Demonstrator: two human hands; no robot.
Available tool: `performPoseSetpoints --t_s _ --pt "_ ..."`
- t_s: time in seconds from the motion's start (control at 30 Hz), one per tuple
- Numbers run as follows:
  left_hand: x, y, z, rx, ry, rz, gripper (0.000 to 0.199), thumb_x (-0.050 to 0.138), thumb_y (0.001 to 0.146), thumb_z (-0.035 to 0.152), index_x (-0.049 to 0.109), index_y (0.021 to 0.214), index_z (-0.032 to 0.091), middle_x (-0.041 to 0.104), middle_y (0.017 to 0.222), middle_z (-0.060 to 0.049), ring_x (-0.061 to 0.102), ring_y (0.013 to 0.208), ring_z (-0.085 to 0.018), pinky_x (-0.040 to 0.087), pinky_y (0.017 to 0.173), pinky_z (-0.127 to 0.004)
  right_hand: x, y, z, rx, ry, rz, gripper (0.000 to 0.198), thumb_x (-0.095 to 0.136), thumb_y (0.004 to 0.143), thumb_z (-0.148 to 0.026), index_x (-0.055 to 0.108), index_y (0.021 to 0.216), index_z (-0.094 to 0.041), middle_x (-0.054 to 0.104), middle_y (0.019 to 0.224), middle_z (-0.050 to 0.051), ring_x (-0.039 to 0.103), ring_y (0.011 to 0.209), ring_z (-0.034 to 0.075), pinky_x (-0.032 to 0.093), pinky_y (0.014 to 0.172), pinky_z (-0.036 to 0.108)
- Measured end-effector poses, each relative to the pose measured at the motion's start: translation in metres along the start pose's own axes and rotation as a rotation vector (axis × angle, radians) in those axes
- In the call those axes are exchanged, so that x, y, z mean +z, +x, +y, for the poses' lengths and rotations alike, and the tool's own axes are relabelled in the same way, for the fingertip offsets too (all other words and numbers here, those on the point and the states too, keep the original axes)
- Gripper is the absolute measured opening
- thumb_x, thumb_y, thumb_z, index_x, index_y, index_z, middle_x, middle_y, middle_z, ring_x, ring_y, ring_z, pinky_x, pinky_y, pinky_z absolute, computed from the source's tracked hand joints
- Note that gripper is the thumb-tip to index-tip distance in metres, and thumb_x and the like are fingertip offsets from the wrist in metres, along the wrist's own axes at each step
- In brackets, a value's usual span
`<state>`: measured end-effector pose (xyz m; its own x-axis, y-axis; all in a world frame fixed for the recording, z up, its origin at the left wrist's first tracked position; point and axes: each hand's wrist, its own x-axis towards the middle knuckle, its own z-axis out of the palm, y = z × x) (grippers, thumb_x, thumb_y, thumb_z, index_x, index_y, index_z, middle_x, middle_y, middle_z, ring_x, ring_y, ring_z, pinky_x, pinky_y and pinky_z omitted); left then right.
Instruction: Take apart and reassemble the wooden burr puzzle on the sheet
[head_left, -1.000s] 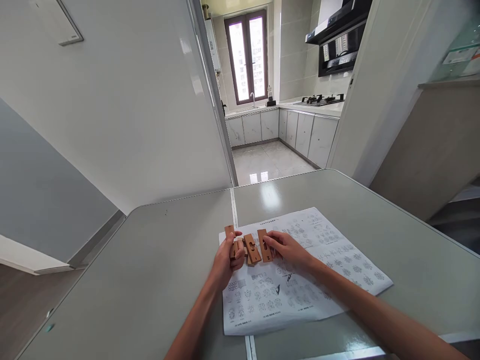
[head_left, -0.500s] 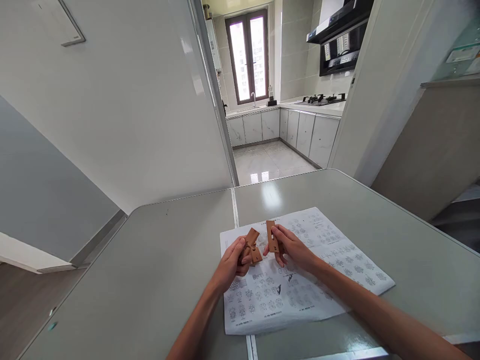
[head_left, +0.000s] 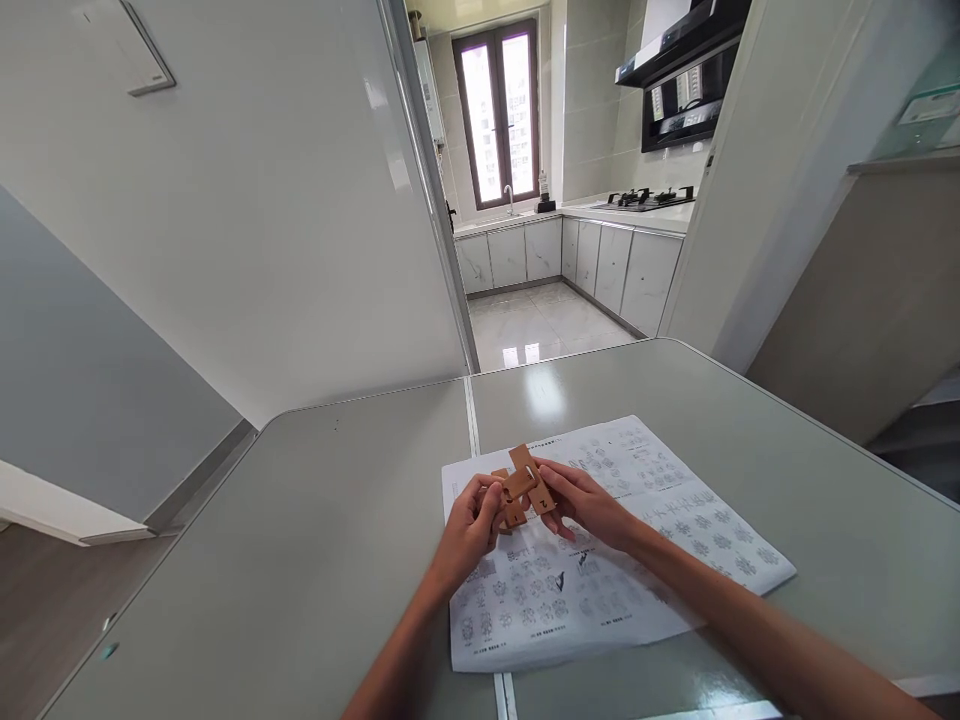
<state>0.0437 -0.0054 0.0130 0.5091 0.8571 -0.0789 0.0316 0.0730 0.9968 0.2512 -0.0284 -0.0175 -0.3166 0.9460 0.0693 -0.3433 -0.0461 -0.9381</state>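
Note:
My left hand (head_left: 474,522) grips crossed brown wooden puzzle pieces (head_left: 514,514), one of them marked "1". Between the fingers of my right hand (head_left: 583,500) is a flat wooden puzzle piece (head_left: 523,462) with a slot and the number "2". The end of a piece from the left hand meets the slot of piece "2"; how deep it sits I cannot tell. Both hands are above a white instruction sheet (head_left: 517,640) printed with small diagrams. Fingers hide parts of the wood.
The sheet lies on a grey-green table (head_left: 352,520) with a pale seam (head_left: 471,415) down its middle. A white wall panel (head_left: 337,250) stands behind the table on the left. Beyond the far edge, a doorway opens to a kitchen with a gas stove (head_left: 649,199).
My right hand has brought piece "2" leftward and tilted it against the pieces in my left hand. The gap between the two hands has closed.

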Motion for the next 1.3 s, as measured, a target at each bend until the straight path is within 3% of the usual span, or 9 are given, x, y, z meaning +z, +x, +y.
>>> performPoseSetpoints --t_s 0.17,0.33,0.47,0.7,1.03,1.3 --pt "0.000 -0.002 -0.001 0.053 0.060 0.035 0.043 0.056 0.095 0.063 0.052 0.098 0.021 0.032 0.060 0.011 0.021 0.046 -0.006 0.021 0.042 -0.017 -0.003 -0.002 0.001 -0.019 -0.023 -0.009 0.064 0.061 0.096 -0.060 0.053 0.149 -0.025 0.058 0.077 0.000 0.052 0.055 0.012 0.046 0.046 0.025" --pt "-0.003 -0.002 -0.008 0.125 0.190 0.066 0.040 0.051 0.099 0.060 0.055 0.100 0.020 0.037 0.061 0.008 0.028 0.049 -0.008 0.026 0.046 -0.019 -0.009 -0.002 0.007 -0.027 -0.035 0.031 0.067 0.065 0.095 -0.058 0.050 0.153 -0.028 0.065 0.089 0.002 0.046 0.052 0.008 0.044 0.047 0.025" --pt "-0.004 -0.002 -0.012 0.175 0.305 0.094 0.039 0.049 0.101 0.058 0.057 0.103 0.020 0.045 0.065 0.006 0.036 0.053 -0.010 0.030 0.050 -0.021 -0.013 -0.003 0.009 -0.078 -0.101 0.041 0.059 0.063 0.098 -0.052 0.052 0.151 -0.029 0.056 0.067 -0.006 0.038 0.042 0.005 0.041 0.047 0.024" --pt "-0.001 -0.005 -0.009 0.201 0.356 0.102 0.037 0.046 0.102 0.056 0.057 0.106 0.020 0.049 0.068 0.004 0.040 0.056 -0.011 0.034 0.054 -0.023 -0.010 -0.003 0.006 -0.191 -0.247 0.107 0.055 0.068 0.094 -0.048 0.059 0.146 -0.030 0.063 0.087 0.001 0.048 0.047 0.007 0.043 0.040 0.024" --pt "-0.001 -0.005 -0.011 0.240 0.404 0.048 0.033 0.043 0.105 0.052 0.053 0.105 0.021 0.045 0.067 0.006 0.039 0.057 -0.011 0.032 0.057 -0.023 -0.013 -0.003 0.008 -0.309 -0.426 0.098 0.049 0.064 0.098 -0.042 0.060 0.145 -0.029 0.058 0.078 -0.003 0.048 0.046 0.007 0.044 0.042 0.023" --pt "-0.001 -0.004 -0.016 0.247 0.400 0.027 0.032 0.040 0.106 0.051 0.050 0.103 0.021 0.046 0.068 0.006 0.038 0.056 -0.011 0.030 0.055 -0.023 -0.012 -0.004 0.010 -0.263 -0.408 0.041 0.053 0.063 0.099 -0.041 0.054 0.149 -0.028 0.067 0.084 -0.001 0.055 0.047 0.007 0.050 0.045 0.022"
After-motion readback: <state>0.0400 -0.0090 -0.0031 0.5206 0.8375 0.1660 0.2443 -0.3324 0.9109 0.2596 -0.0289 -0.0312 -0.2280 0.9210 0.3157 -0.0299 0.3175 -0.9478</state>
